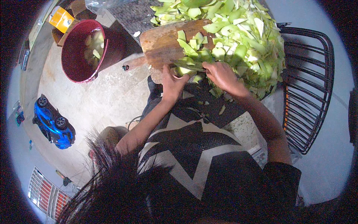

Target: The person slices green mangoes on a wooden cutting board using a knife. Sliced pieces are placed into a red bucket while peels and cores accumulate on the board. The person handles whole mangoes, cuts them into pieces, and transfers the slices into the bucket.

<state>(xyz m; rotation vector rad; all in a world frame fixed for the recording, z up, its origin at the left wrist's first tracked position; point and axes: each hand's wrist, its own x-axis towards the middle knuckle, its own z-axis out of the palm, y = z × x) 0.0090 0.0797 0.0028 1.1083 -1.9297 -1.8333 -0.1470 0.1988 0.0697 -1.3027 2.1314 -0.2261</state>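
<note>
My left hand (pixel 172 83) is closed round a pale green piece of fruit (pixel 182 70) at the near edge of a wooden cutting board (pixel 158 43). My right hand (pixel 223 77) grips a knife whose thin blade (pixel 192 67) points left and lies across the fruit, close to my left fingers. The knife's handle is hidden in my fist. Cut green chunks (pixel 194 44) rest on the board just beyond the blade. A large heap of green peels and pale slices (pixel 257 41) covers the table to the right and behind the board.
A dark red bucket (pixel 67 56) with pale pieces in it stands on the floor to the left, beside a yellow carton (pixel 60 18). A black slatted chair (pixel 311 71) is at the right. A blue toy car (pixel 54 125) lies on the floor at far left.
</note>
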